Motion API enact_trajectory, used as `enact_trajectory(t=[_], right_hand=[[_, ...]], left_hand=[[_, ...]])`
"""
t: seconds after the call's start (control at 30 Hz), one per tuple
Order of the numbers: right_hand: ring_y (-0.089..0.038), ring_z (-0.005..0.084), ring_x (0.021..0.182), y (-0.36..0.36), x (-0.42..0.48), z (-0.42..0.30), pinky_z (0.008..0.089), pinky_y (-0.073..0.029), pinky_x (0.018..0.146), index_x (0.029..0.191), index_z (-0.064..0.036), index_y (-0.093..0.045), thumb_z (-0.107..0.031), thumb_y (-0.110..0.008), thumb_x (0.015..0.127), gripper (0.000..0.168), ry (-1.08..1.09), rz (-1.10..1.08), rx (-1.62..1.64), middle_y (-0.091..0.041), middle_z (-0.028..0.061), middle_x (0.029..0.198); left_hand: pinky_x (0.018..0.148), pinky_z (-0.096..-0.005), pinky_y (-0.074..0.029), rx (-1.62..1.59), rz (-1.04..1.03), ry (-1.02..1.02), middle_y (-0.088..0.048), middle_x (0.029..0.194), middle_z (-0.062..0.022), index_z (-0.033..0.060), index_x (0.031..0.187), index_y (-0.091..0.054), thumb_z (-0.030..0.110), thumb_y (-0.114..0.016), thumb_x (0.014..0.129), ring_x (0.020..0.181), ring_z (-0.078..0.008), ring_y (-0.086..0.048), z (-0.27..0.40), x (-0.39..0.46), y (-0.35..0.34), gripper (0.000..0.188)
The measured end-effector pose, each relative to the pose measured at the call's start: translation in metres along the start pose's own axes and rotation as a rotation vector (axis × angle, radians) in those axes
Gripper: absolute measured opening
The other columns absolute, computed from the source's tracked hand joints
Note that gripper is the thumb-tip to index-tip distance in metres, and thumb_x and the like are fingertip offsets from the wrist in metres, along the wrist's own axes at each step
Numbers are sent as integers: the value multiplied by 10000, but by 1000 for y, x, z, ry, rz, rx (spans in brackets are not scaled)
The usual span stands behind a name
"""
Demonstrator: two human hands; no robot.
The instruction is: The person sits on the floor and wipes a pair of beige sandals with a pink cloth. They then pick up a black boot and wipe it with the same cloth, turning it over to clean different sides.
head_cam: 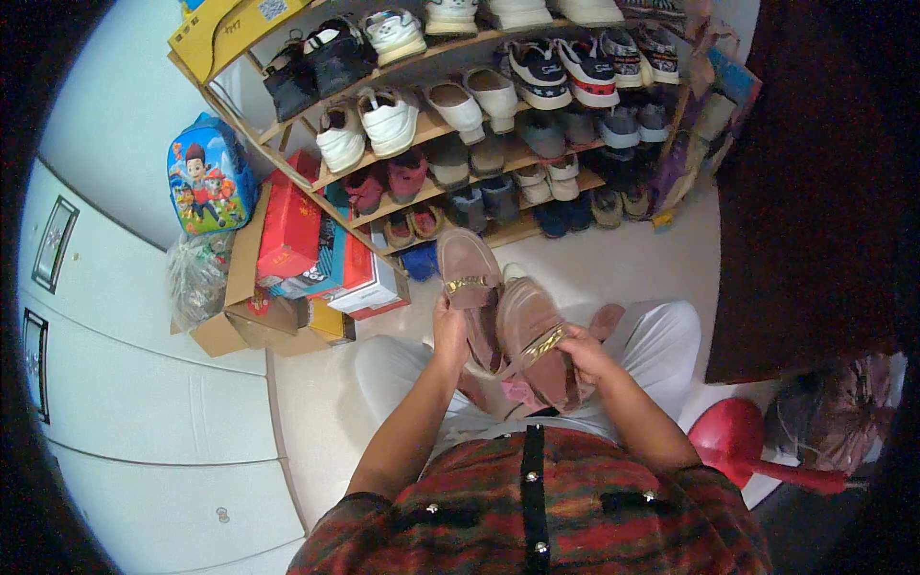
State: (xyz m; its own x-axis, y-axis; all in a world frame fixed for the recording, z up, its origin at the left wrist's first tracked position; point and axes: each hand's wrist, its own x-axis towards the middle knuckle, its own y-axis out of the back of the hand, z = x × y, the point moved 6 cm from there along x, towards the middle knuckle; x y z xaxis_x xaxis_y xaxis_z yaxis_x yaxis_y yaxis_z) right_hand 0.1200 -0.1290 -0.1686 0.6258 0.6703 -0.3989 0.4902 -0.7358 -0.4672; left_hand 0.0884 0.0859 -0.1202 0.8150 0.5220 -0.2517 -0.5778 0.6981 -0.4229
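Note:
A brown loafer with a gold chain trim (468,267) is in my left hand (451,334), gripped along its side with the toe pointing away from me. My right hand (586,353) grips the matching brown loafer (528,316) near its gold trim. The two shoes are close together above my lap, and the right one overlaps part of the left one. Beneath them lies a pink cloth (519,392), mostly hidden. Part of another brown item (607,321) shows by my right knee; I cannot tell what it is.
Ahead stands a wooden shoe rack (424,188) with several rows of shoes. To the left are an open cardboard box (244,269), a red shoebox (289,233), a blue cartoon backpack (212,176) and a white cabinet (165,388). A red plastic object (729,440) sits at right.

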Motion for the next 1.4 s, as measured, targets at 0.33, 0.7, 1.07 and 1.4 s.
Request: enact_trajectory(t=[0.33, 0.7, 1.07, 1.4], right_hand=[[-552, 264, 1077, -31, 3, 0, 426, -427, 945, 1264, -47, -458, -331, -520, 875, 486, -201, -183, 425, -544, 114, 1219], [-518, 302, 1102, -37, 7, 0, 464, -398, 966, 1253, -49, -469, -417, -489, 874, 529, -105, 13, 666, -526, 134, 1238], [-554, 269, 1061, -15, 9, -13, 426, -429, 937, 1180, -29, -521, -311, -506, 884, 410, -13, 15, 667, -570, 118, 1174], [-601, 205, 894, -21, 21, -19, 352, -480, 811, 1069, -11, -547, -152, -519, 880, 237, 172, 230, 542, -621, 96, 998]], left_hand=[[807, -297, -463, 216, 42, -212, -573, 1029, -89, 10, 1142, -447, 159, -612, 846, 913, -161, -551, -38, 10, 7, 369], [902, -325, -411, 326, -128, -243, -538, 1134, -129, 5, 1203, -365, 18, -534, 842, 1027, -228, -526, -67, -3, -11, 399], [903, -316, -412, 472, -444, -46, -528, 1175, -119, 15, 1273, -406, 152, -552, 901, 1042, -219, -523, -38, -25, -26, 422], [885, -333, -435, 952, -338, -175, -555, 1164, -157, 0, 1302, -339, 160, -639, 788, 1047, -241, -554, -26, -45, -43, 616]])
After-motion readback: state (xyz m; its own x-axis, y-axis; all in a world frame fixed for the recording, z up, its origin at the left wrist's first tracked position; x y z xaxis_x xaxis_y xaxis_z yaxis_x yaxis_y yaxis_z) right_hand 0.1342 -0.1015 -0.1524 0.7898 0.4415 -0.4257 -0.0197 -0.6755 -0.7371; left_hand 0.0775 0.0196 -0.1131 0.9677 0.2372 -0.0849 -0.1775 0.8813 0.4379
